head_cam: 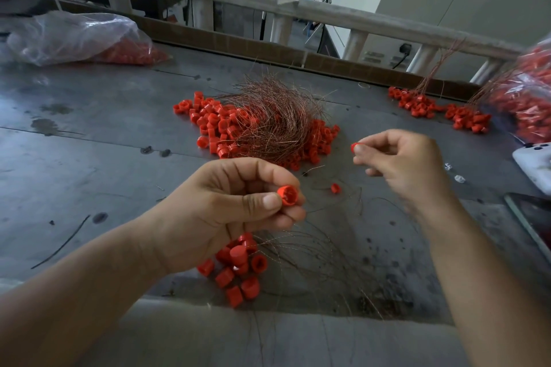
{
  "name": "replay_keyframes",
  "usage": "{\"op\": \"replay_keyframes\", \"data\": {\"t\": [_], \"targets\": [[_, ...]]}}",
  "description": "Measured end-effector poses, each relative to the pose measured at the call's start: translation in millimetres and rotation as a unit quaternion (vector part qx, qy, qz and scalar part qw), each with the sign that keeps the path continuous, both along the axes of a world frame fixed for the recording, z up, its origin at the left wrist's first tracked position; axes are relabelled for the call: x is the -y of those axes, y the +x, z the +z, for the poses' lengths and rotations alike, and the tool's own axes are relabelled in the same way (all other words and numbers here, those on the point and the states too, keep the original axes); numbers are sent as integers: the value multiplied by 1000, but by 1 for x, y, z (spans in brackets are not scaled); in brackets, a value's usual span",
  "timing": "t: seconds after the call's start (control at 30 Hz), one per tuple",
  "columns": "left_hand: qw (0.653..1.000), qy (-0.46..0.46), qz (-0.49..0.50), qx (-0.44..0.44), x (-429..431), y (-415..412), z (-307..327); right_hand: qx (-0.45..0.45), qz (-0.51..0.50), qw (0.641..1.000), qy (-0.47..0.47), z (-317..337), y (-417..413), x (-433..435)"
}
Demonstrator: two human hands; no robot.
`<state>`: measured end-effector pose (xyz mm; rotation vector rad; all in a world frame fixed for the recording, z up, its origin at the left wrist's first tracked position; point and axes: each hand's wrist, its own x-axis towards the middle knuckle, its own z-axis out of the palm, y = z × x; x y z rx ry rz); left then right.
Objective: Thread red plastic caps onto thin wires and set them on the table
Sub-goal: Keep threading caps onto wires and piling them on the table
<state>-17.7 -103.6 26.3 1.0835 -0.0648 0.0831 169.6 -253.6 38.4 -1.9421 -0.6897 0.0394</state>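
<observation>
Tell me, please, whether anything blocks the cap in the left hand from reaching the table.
Nothing stands between them; the left hand holds the cap above the table, where loose wires lie.

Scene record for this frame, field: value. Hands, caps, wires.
left hand: pinches one red cap, open end showing
right hand: pinches second cap; wire in it too blurred to tell
wire bundle: mid-table, on cap pile
near caps: loose cluster below left hand
lone cap: on table between hands
bag: clear, holds caps, far left
</observation>
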Motion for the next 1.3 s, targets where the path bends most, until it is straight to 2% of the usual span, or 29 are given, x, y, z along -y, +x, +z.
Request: {"op": "replay_keyframes", "data": {"t": [0.07, 0.17, 0.43, 0.83, 1.0, 1.3], "targets": [[1000, 5, 0, 1, 0, 0, 1, -81, 60, 991, 85, 14, -12, 7], [1000, 13, 12, -5, 1, 0, 2, -178, 174, 955, 160, 29, -33, 10], [999, 25, 27, -10, 0, 0, 2, -259, 283, 912, 144, 21, -64, -3], [999, 16, 34, -4, 0, 0, 1, -226, 296, 919, 125, 17, -67, -4], [1000, -5, -4, 31, -4, 0, 1, -179, 284, 934, 125, 20, -70, -4], [999, -19, -23, 40, -5, 0, -1, -131, 323, 935, 67, 22, -75, -1]]}}
